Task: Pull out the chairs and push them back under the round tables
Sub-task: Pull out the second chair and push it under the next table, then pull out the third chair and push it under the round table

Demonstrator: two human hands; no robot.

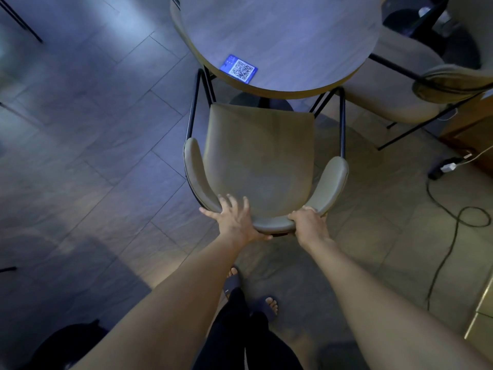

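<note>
A beige padded chair [260, 156] with a curved backrest and black metal legs stands in front of me. Its seat lies almost wholly outside the round grey table [280, 36], with only the front edge near the table's rim. My left hand [234, 218] lies on the left part of the backrest, fingers spread over the top and thumb behind. My right hand [306, 220] is wrapped around the backrest's right part.
A blue QR-code card [239, 68] lies at the table's near edge. A second beige chair [394, 86] stands at the right of the table. A power strip [444, 168] and a black cable [453, 231] lie on the floor to the right. My feet [256, 295] are just behind the chair.
</note>
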